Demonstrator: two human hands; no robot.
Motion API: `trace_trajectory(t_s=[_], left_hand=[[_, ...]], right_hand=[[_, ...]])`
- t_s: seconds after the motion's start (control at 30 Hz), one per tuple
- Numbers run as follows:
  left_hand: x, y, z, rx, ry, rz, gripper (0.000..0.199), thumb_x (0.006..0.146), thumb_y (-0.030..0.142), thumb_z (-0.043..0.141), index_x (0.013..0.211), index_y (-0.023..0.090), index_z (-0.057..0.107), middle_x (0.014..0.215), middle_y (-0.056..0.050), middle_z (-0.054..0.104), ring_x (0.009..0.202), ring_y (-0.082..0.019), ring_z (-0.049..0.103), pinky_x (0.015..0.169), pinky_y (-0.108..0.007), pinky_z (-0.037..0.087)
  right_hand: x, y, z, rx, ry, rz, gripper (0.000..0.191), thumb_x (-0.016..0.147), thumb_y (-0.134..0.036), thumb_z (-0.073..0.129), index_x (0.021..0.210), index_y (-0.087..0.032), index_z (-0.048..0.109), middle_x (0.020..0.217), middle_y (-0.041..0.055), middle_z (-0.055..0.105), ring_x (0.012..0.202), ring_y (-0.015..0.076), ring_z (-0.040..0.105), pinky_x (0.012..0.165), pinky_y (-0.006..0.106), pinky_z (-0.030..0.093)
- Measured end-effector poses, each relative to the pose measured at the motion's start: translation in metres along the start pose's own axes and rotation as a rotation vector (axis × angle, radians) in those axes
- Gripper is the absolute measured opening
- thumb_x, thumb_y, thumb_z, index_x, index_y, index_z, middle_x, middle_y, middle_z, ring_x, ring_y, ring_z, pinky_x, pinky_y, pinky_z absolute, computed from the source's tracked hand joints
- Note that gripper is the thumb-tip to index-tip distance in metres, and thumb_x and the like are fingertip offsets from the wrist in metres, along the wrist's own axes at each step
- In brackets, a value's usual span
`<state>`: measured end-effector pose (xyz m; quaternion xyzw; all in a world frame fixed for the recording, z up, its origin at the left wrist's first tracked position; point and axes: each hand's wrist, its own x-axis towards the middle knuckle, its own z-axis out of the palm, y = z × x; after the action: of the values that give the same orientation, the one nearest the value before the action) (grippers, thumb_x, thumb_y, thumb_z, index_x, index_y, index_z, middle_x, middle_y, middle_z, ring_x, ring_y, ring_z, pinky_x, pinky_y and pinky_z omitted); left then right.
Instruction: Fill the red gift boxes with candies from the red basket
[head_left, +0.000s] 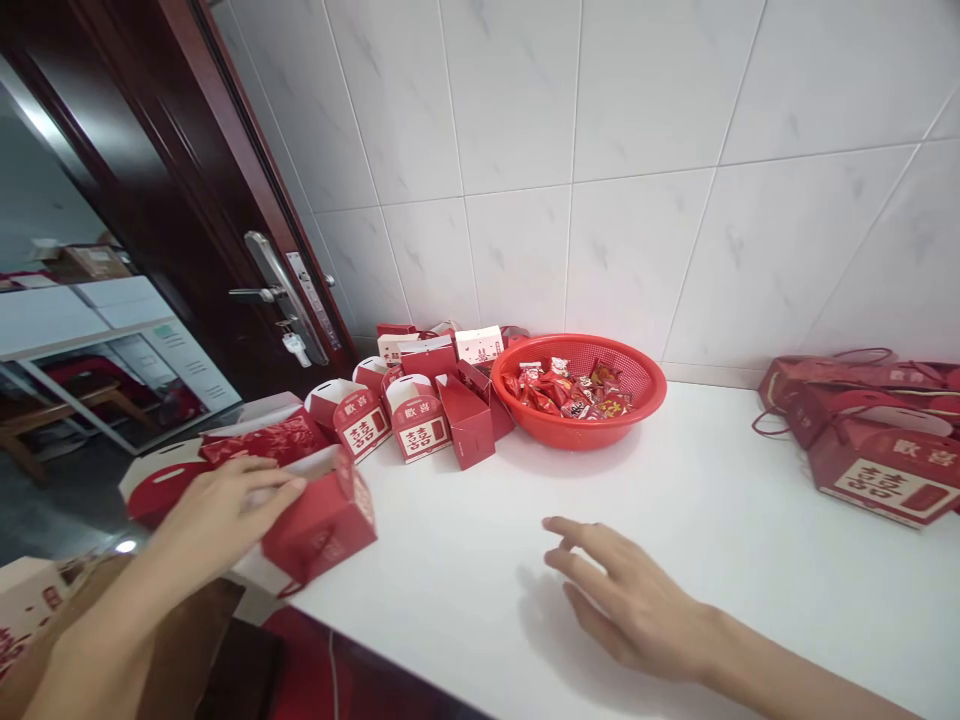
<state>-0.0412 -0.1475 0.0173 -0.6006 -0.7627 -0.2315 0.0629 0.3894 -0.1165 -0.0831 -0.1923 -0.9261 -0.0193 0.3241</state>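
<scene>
At the table's left front corner, my left hand [238,510] has its fingers and thumb on the upper edge of an open red gift box [322,535], which lies tilted with its opening toward the back. Over the middle of the white table [480,590], my right hand [626,595] hovers with fingers spread and nothing in it. Behind it stands a red plastic basket [581,435] with wrapped candies [562,390] inside. Open red boxes with white double-happiness labels [424,438] stand left of the basket.
Closed red boxes with cord handles [885,470] sit at the table's right. A tiled wall rises behind the table. A dark door [180,150] with a metal handle and keys is at the left. A cardboard box [195,640] is below the table's left edge.
</scene>
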Motion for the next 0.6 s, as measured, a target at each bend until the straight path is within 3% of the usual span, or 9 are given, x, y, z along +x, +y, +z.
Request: trace_trajectory(t_s=[0.03, 0.13, 0.27, 0.47, 0.6], left_hand=[[-0.004, 0.017, 0.001, -0.025, -0.055, -0.03, 0.041, 0.067, 0.059, 0.056, 0.071, 0.025, 0.078, 0.1, -0.014, 0.075, 0.097, -0.04, 0.069, 0.09, -0.052, 0.054], [-0.016, 0.065, 0.009, -0.187, -0.271, 0.097, 0.044, 0.076, 0.063, 0.055, 0.081, 0.028, 0.081, 0.11, -0.008, 0.074, 0.095, -0.031, 0.07, 0.079, -0.037, 0.057], [-0.023, 0.121, 0.027, -0.354, -0.436, 0.319, 0.032, 0.085, 0.052, 0.057, 0.085, 0.03, 0.081, 0.106, -0.004, 0.074, 0.093, -0.025, 0.068, 0.074, -0.03, 0.055], [-0.01, 0.183, 0.054, -0.474, -0.493, 0.46, 0.035, 0.085, 0.026, 0.054, 0.111, 0.032, 0.077, 0.105, -0.003, 0.071, 0.099, -0.023, 0.065, 0.085, -0.031, 0.052], [-0.006, 0.204, 0.07, -0.459, -0.455, 0.493, 0.04, 0.084, 0.022, 0.052, 0.116, 0.031, 0.074, 0.11, -0.004, 0.069, 0.102, -0.024, 0.064, 0.085, -0.032, 0.052]], right_hand=[[0.005, -0.004, 0.007, 0.03, -0.03, -0.002, 0.031, 0.093, -0.012, 0.043, 0.123, -0.015, 0.052, 0.126, 0.0208, 0.063, 0.103, 0.0237, 0.067, 0.083, 0.036, 0.058], [0.022, -0.012, 0.017, 0.104, -0.075, 0.039, 0.034, 0.096, -0.018, 0.044, 0.129, -0.016, 0.049, 0.136, 0.0217, 0.056, 0.105, 0.0233, 0.066, 0.087, 0.038, 0.058], [0.045, -0.016, 0.014, 0.14, 0.008, 0.134, 0.043, 0.099, -0.032, 0.046, 0.14, -0.02, 0.044, 0.145, 0.021, 0.048, 0.115, 0.0258, 0.062, 0.093, 0.042, 0.056], [0.057, 0.003, -0.013, 0.002, 0.091, 0.286, 0.046, 0.097, -0.044, 0.051, 0.135, -0.019, 0.056, 0.156, 0.0214, 0.035, 0.137, 0.0372, 0.043, 0.104, 0.057, 0.046], [0.05, 0.019, -0.04, 0.138, -0.024, 0.423, 0.034, 0.097, -0.046, 0.052, 0.115, -0.022, 0.067, 0.146, 0.0165, 0.051, 0.139, 0.0341, 0.044, 0.104, 0.055, 0.045]])
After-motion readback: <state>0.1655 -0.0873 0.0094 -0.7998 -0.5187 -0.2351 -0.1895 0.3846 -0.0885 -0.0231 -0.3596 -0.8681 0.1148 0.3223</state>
